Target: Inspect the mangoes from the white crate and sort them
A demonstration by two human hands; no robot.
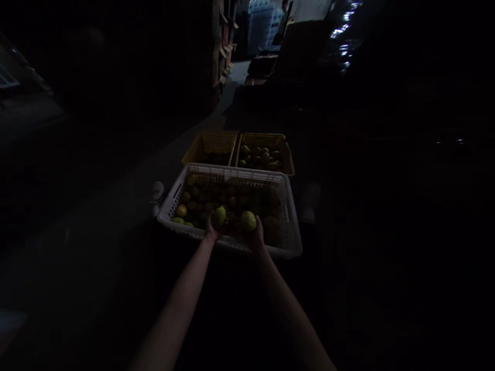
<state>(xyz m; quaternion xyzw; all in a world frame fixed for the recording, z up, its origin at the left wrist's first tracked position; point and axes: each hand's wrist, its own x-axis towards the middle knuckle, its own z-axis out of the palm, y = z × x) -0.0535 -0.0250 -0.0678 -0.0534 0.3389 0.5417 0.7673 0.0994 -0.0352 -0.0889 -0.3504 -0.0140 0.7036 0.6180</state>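
Observation:
My left hand is closed around a yellow-green fruit with a slightly pointed top. A rounder yellow-green fruit sits in my right hand, with the thumb along its right side. Both hands are over the near side of a white plastic crate, a short gap between them. Inside the crate lie many fruits, mostly green and yellow, such as a yellow one at the left; a few look reddish. Dim light hides the exact kind of fruit.
Behind the white crate stand two yellow crates, the left one with dark contents and the right one holding several yellowish fruits. Stacked boxes rise farther back beside a lit strip of floor. Much of the surroundings is dark.

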